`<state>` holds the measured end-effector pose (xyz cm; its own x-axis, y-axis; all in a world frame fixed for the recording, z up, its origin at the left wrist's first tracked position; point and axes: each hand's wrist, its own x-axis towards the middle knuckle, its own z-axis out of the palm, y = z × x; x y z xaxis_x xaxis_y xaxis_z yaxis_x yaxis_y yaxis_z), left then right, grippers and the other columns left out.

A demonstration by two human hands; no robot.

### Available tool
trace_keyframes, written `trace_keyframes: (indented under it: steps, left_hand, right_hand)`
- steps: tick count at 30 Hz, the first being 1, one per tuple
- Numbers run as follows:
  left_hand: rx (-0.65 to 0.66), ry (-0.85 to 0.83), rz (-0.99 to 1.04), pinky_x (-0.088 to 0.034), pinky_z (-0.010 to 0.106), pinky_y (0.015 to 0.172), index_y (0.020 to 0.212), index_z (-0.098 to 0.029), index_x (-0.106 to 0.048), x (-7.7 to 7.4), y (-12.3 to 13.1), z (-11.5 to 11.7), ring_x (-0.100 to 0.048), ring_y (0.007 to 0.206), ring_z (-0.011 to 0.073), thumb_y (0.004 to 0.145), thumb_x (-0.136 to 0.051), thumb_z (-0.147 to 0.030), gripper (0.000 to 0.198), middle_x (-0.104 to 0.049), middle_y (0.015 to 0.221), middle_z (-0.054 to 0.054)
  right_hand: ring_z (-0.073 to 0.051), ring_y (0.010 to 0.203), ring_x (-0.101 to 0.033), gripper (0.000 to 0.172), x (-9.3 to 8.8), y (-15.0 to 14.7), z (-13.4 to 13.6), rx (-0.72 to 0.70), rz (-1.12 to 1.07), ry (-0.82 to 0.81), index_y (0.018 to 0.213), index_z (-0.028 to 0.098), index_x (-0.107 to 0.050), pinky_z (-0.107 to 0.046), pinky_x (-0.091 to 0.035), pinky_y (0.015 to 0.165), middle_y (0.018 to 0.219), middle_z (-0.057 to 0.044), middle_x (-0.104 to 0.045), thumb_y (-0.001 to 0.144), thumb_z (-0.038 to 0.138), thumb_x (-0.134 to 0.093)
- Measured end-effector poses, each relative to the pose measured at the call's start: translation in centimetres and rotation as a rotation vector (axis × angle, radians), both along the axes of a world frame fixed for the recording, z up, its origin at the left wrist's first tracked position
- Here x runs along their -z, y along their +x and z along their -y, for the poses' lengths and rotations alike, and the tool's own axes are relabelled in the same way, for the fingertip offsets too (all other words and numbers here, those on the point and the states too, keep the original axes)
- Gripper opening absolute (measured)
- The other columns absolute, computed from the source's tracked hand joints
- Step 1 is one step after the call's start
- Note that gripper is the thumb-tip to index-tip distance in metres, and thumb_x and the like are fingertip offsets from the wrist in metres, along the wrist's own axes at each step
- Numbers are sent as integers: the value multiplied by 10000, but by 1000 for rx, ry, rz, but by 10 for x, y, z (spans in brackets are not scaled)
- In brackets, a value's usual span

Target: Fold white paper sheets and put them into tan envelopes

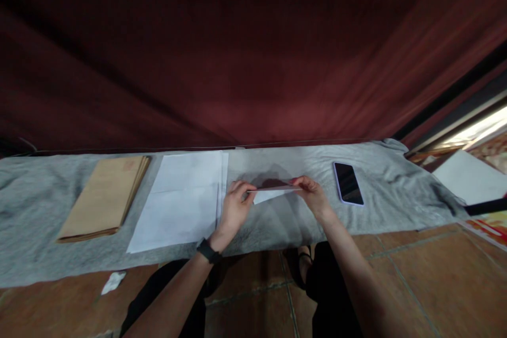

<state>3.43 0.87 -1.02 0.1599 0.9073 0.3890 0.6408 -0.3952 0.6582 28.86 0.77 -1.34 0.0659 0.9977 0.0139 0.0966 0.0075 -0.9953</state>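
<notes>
Both my hands hold one folded white sheet of paper [272,194] just above the grey cloth [39,200]. My left hand [234,208], with a black band on its wrist, pinches the sheet's left end. My right hand [312,193] pinches its right end. The sheet is seen nearly edge-on, with a lower flap hanging down between the hands. A stack of white sheets [182,198] lies flat just left of my left hand.
A pile of brown envelopes [105,195] lies at the left on the cloth. A black phone [347,183] lies to the right of my right hand. A dark red curtain [237,53] hangs behind. A paper scrap [113,281] lies on the tiled floor [415,269].
</notes>
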Motion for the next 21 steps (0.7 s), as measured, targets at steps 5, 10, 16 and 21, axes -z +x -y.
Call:
trace_keyframes:
  steps: [5,10,16,21]
  left_hand:
    - [128,173,-183,-493,383,938,935,-221,-643,-5,-6,9,-591,1050,222,885,-545,-75,183,-672,1078,44]
    - [312,142,-409,-474,418,973,926,-206,-630,5,-3,22,-576,1108,240,880,-548,-48,184,-666,1156,59]
    - [414,7,-494,-466,407,1007,1051,-191,-629,13,0,33,-579,1146,236,865,-529,-29,266,-668,1206,71]
    - [403,-63,-461,-429,419,1077,1050,-210,-643,11,-1,32,-567,1205,236,785,-530,-7,352,-657,1258,60]
  right_hand:
    - [-227,1111,-634,81,11,6,0,35,233,222,743,225,-636,-418,-448,1029,1124,-70,-693,755,210,-557]
    - [-220,1057,-675,258,25,24,5,-107,515,220,726,232,-665,-415,-505,978,1106,-67,-721,786,106,-448]
    - [-216,1101,-687,331,27,9,16,-92,658,233,1106,227,-713,-406,-523,1025,1156,-66,-735,924,176,-440]
    - [-214,1346,-530,431,32,-35,34,-254,837,313,1393,171,-579,-391,-433,1148,1455,-115,-568,1022,314,-413]
